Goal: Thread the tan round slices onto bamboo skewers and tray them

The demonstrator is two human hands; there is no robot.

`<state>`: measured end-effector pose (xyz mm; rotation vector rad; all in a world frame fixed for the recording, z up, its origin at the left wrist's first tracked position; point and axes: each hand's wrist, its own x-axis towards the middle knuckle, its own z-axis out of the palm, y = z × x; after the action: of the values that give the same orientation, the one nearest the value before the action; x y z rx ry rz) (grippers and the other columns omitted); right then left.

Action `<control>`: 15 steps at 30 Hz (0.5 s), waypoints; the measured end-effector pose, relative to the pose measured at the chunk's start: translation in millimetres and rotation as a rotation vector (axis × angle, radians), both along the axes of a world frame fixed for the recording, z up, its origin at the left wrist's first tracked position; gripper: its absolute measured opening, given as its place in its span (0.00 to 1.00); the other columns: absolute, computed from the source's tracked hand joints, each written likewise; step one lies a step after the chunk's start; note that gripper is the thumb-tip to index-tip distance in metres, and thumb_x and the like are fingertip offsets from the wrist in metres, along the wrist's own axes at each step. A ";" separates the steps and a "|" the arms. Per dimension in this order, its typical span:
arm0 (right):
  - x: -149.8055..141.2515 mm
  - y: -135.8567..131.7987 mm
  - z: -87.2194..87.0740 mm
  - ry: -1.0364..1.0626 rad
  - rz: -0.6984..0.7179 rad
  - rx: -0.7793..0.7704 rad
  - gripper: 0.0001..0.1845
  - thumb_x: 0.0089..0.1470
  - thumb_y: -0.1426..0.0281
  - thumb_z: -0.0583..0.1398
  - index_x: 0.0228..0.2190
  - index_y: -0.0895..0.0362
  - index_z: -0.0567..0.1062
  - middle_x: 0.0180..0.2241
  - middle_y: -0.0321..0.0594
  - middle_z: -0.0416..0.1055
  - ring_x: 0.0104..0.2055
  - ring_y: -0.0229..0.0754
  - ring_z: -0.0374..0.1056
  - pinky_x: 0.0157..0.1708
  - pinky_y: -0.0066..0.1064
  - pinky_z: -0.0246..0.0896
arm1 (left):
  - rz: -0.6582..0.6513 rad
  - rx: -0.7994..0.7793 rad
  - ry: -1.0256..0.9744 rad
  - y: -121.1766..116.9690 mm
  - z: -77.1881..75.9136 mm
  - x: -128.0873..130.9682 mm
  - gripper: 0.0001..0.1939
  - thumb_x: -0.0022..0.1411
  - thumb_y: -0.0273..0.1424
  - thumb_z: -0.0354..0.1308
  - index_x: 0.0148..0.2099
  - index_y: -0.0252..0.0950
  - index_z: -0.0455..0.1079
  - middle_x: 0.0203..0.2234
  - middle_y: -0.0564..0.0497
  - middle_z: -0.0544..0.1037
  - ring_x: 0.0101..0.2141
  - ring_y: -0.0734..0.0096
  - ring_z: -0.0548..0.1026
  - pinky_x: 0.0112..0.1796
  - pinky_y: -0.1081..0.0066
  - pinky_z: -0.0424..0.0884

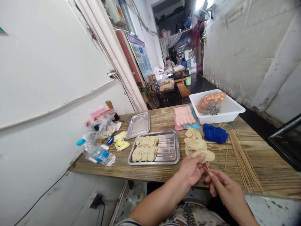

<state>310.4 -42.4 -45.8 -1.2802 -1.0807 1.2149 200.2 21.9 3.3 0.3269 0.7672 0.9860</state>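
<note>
The left hand (191,169) is pinched on a thin, beige, oval slice (209,156), thumb on top, just in front of a pile of similar beige slices (196,144) on the brown wooden tabletop (108,171). The right hand (225,185) is clamped on a slender wooden skewer (207,166), its tip end meeting the slice by the left thumb; how far it has gone in cannot be told. For a clean thread, the skewer is best gripped close to the slice so it does not bend, and pushed slowly along the middle, with the left fingertips kept clear of the point. Gentle pressure should help, since the slice looks soft enough to tear. The evenly gathered slices on skewers (144,153) in the rectangular metal tray (173,158) offer a spacing guide.
</note>
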 end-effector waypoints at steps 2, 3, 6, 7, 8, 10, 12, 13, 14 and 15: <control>0.0 0.1 -0.5 0.003 0.000 0.000 0.18 0.51 0.56 0.57 0.37 0.57 0.69 0.23 0.35 0.71 0.16 0.33 0.61 0.17 0.26 0.59 | -0.007 0.001 -0.002 -0.2 0.0 0.0 0.14 0.46 0.24 0.64 0.38 0.29 0.69 0.31 0.46 0.76 0.26 0.76 0.74 0.31 0.74 0.71; -0.2 0.2 -0.5 0.005 0.000 0.000 0.18 0.52 0.56 0.56 0.37 0.57 0.69 0.23 0.35 0.71 0.16 0.33 0.62 0.17 0.26 0.59 | -0.007 0.000 -0.003 -0.3 0.2 0.1 0.14 0.46 0.24 0.64 0.38 0.29 0.69 0.31 0.46 0.76 0.26 0.75 0.74 0.31 0.74 0.71; -1.1 0.9 -0.4 0.011 0.005 -0.002 0.17 0.52 0.56 0.56 0.37 0.57 0.68 0.22 0.35 0.72 0.17 0.34 0.63 0.19 0.27 0.60 | -0.003 -0.004 -0.005 -0.9 1.4 1.4 0.14 0.45 0.24 0.65 0.37 0.28 0.69 0.30 0.46 0.76 0.25 0.75 0.73 0.30 0.74 0.71; -1.4 1.1 -0.4 0.012 0.007 -0.003 0.17 0.53 0.56 0.55 0.36 0.57 0.68 0.21 0.35 0.71 0.17 0.34 0.63 0.19 0.27 0.60 | -0.003 -0.006 -0.003 -1.1 2.0 2.0 0.14 0.45 0.24 0.65 0.37 0.28 0.69 0.29 0.47 0.76 0.24 0.76 0.73 0.30 0.74 0.71; -1.6 1.4 -0.4 0.013 0.008 -0.002 0.17 0.53 0.56 0.55 0.36 0.57 0.68 0.20 0.34 0.71 0.17 0.35 0.63 0.20 0.27 0.60 | -0.004 -0.009 0.000 -1.5 2.7 2.5 0.14 0.45 0.23 0.65 0.37 0.28 0.69 0.28 0.47 0.76 0.24 0.76 0.73 0.30 0.74 0.71; -1.6 1.7 -0.4 0.014 0.006 -0.001 0.17 0.53 0.56 0.55 0.36 0.56 0.67 0.19 0.33 0.71 0.17 0.35 0.63 0.21 0.27 0.60 | -0.004 -0.008 0.005 -2.0 4.0 3.2 0.14 0.45 0.24 0.65 0.36 0.29 0.69 0.27 0.48 0.76 0.23 0.76 0.73 0.29 0.74 0.71; -1.4 1.9 -0.3 0.013 0.001 0.000 0.17 0.53 0.55 0.55 0.37 0.56 0.67 0.19 0.34 0.71 0.18 0.35 0.64 0.21 0.27 0.60 | -0.002 0.008 -0.004 -2.3 4.8 3.0 0.14 0.45 0.25 0.65 0.37 0.29 0.68 0.28 0.48 0.76 0.24 0.76 0.73 0.30 0.73 0.71; -1.2 2.0 -0.1 0.012 -0.001 -0.001 0.18 0.52 0.55 0.56 0.37 0.57 0.67 0.20 0.35 0.72 0.18 0.35 0.64 0.21 0.28 0.60 | -0.001 0.019 -0.011 -2.2 4.9 2.7 0.15 0.45 0.25 0.65 0.37 0.30 0.68 0.29 0.48 0.76 0.25 0.76 0.73 0.30 0.73 0.70; -1.1 1.9 0.2 0.010 -0.001 -0.002 0.18 0.52 0.55 0.56 0.37 0.57 0.67 0.21 0.36 0.73 0.18 0.35 0.64 0.21 0.28 0.60 | 0.000 0.031 -0.018 -2.0 4.7 2.3 0.15 0.45 0.26 0.65 0.37 0.31 0.68 0.29 0.48 0.76 0.25 0.76 0.73 0.30 0.73 0.70; -1.0 1.8 0.7 0.008 -0.001 -0.003 0.18 0.52 0.55 0.56 0.37 0.57 0.68 0.22 0.36 0.73 0.18 0.35 0.64 0.21 0.28 0.60 | 0.000 0.041 -0.020 -1.8 4.2 1.9 0.15 0.45 0.27 0.65 0.37 0.31 0.68 0.29 0.48 0.76 0.25 0.76 0.73 0.30 0.74 0.70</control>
<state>309.5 -40.5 -45.0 -1.2772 -1.0726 1.2202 202.1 20.2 7.5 0.3517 0.7296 1.0044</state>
